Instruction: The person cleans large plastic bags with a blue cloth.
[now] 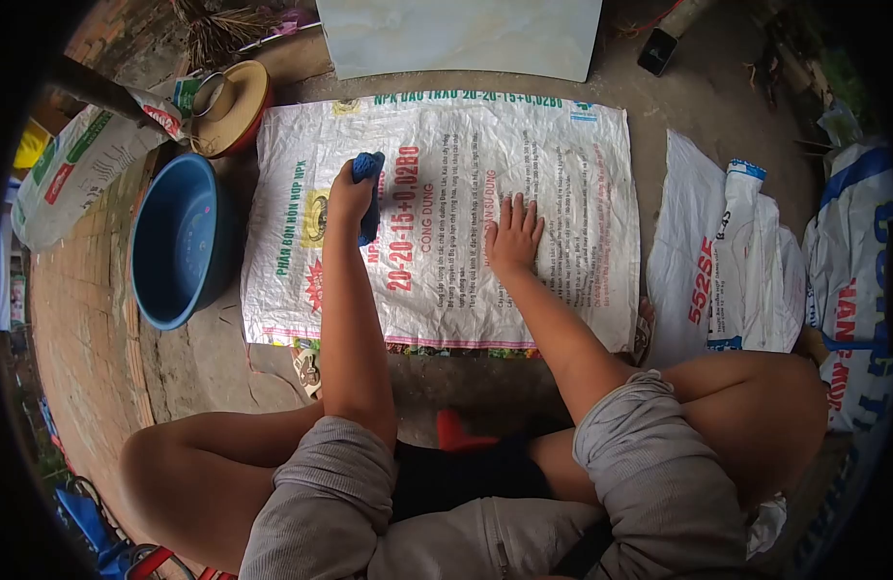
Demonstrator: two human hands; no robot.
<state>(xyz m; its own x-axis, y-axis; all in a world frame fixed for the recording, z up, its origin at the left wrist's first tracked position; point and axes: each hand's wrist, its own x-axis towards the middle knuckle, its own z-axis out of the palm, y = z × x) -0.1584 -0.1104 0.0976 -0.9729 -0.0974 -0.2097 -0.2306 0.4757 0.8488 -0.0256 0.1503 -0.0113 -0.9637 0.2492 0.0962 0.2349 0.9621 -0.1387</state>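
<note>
A white printed sack [562, 319] lies spread flat on the ground before me, with green, red and black lettering. My left hand [350, 198] is wrapped round a blue cloth [369, 166] over the left part of the sack; part of the cloth hangs down beside the wrist. My right hand [514, 235] rests flat on the sack, right of its middle, fingers spread and pointing away from me, with nothing held.
A blue basin [179, 242] stands left of the sack, a straw hat [236, 108] beyond it. More white sacks [693, 261] lie at the right. A pale board [456, 39] is at the far edge, a dark device [656, 52] right of it.
</note>
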